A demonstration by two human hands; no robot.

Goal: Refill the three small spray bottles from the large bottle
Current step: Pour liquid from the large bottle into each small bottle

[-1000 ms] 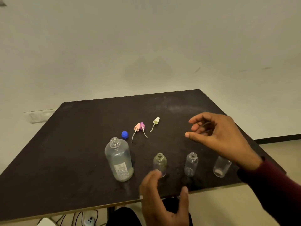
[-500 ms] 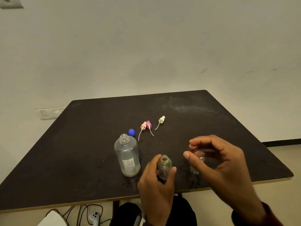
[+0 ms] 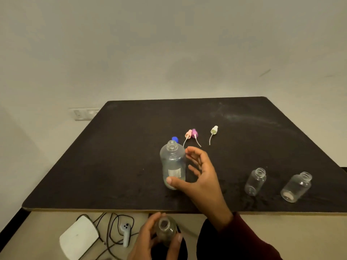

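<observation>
1. Below the near edge of the worktop (image 3: 112,166), one small spray bottle (image 3: 166,231) is now held in the left hand (image 3: 150,239), fingers and thumb curled round its body; half a second ago it was only being gripped where it stood, just right of the large bottle (image 3: 173,166).
2. The right hand (image 3: 201,177) has been brought across from the small bottles to the large bottle: the grip is spread, thumb tip against the lower wall, fingers apart just right of the shoulder, not yet closed.
3. The large bottle stands upright and uncapped, its blue cap (image 3: 175,139) just behind it.
4. Well to the right of the large bottle, the second small bottle (image 3: 255,182) and third small bottle (image 3: 296,186) are left open-necked on the worktop.
5. Behind and right of the large bottle, the three spray heads (image 3: 193,133) lie loose.
6. The change is judged to mean the first pour is being set up; no refill appears done.
</observation>
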